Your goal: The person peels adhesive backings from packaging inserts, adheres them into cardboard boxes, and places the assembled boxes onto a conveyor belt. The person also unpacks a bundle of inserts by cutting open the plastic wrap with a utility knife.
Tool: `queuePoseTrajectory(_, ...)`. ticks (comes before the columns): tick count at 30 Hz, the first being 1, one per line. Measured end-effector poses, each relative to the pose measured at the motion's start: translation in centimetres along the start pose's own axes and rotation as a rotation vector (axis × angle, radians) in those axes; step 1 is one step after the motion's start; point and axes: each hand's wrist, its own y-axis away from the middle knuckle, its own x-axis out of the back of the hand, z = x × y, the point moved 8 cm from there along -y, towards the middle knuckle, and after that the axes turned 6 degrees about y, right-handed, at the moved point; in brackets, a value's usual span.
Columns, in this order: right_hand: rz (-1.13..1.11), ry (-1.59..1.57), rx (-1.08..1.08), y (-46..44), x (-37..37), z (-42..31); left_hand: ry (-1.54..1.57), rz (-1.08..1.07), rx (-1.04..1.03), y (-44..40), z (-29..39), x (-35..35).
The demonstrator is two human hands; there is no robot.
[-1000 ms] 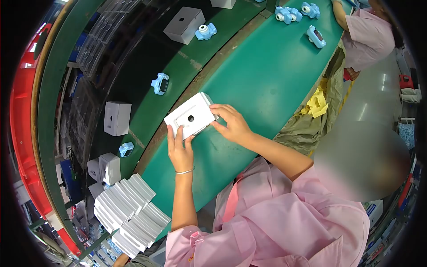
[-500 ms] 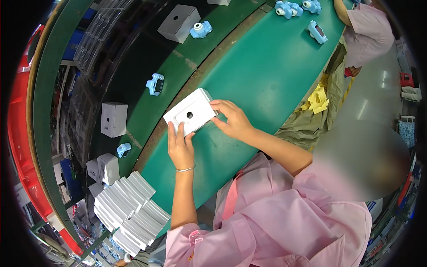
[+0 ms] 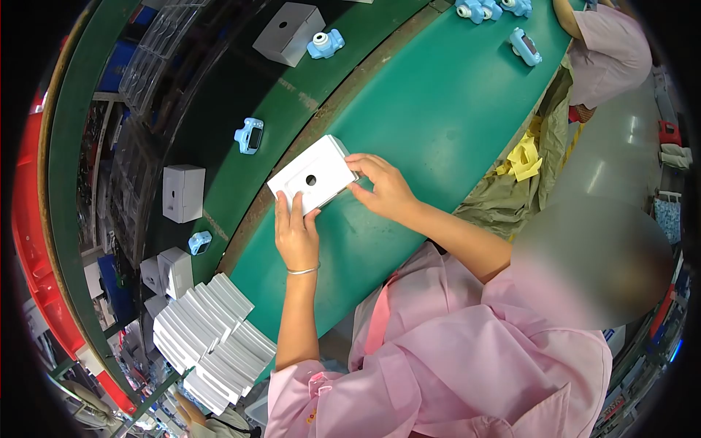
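A white box (image 3: 321, 162) with a round dark hole in its upper face lies between my hands over the green work surface. My right hand (image 3: 385, 191) grips its right end, thumb low and fingers along the top edge. At the near left side my left hand (image 3: 296, 237) holds the box, with some fingers on its upper face and the thumb at its edge. A bracelet circles the left wrist. What is inside the box is hidden.
A stack of flat white boxes (image 3: 212, 339) stands at the lower left. Light-blue toy cameras (image 3: 250, 136) and white boxes (image 3: 182, 193) sit along the green ledge. Farther off are more blue cameras (image 3: 526, 47), yellow scraps (image 3: 524, 157) and a co-worker's pink sleeve (image 3: 610, 55).
My two hands keep hold of the white box, which sits slightly higher in view. The ledge items appear shifted slightly left, as the view itself has moved a little.
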Motion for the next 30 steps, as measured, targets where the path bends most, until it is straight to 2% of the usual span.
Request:
queuePoseTrajectory(13, -0.042, -0.038, -0.029, -0.8, 0.8, 1.5, -0.051, -0.016, -0.019, -0.5, 1.0, -1.3)
queuePoseTrajectory(18, -0.180, -0.019, -0.061, -1.6, 0.4, 2.4, -0.102, 0.001, -0.053, -0.1, 1.6, -2.3)
queuePoseTrajectory(22, -0.302, 0.250, 0.227, -3.7, 0.8, 0.6, -0.285, -0.125, 0.031, 0.3, 2.2, -3.7)
queuePoseTrajectory(24, -0.441, 0.261, 0.183, -4.6, -0.1, 1.4, -0.157, -0.078, 0.046, 0.6, 1.8, -4.5)
queuePoseTrajectory(25, -0.444, 0.261, 0.222, -5.1, -0.3, 1.7, -0.168, -0.043, 0.059, 0.9, 1.5, -4.9)
queuePoseTrajectory(27, -0.529, 0.088, 0.007, -6.7, -1.0, 4.7, 0.142, 0.063, -0.003, 0.8, 1.5, -5.1)
queuePoseTrajectory(30, -0.498, 0.179, -0.004, -12.1, 0.3, 6.6, 0.179, 0.053, 0.000, -1.6, 1.0, -2.3)
